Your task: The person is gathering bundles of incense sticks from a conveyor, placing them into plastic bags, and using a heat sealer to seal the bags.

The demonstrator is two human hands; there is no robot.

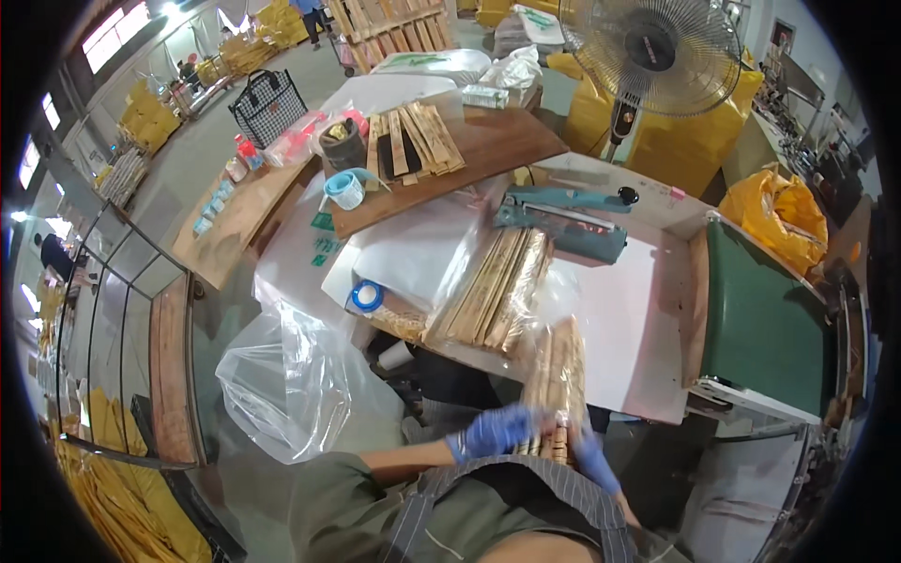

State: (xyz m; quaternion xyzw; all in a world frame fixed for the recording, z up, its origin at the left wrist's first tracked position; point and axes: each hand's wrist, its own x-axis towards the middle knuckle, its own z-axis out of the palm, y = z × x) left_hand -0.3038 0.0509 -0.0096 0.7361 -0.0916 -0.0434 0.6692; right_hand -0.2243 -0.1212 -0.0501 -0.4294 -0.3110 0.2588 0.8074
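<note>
Both hands wear blue gloves and close around the near end of a bundle of thin wooden strips [556,375], held close to the body at the edge of the white worktable [629,319]. The left hand [493,432] wraps its fingers over the bundle's end; the right hand [593,460] cups it from the other side — though motion blur hides how tight either grasp is. A second bundle in clear plastic [493,286] lies just beyond, near the teal heat sealer [563,220]. The strips look loose, so a slack grip could let them fan out or slide off the table's edge.
</note>
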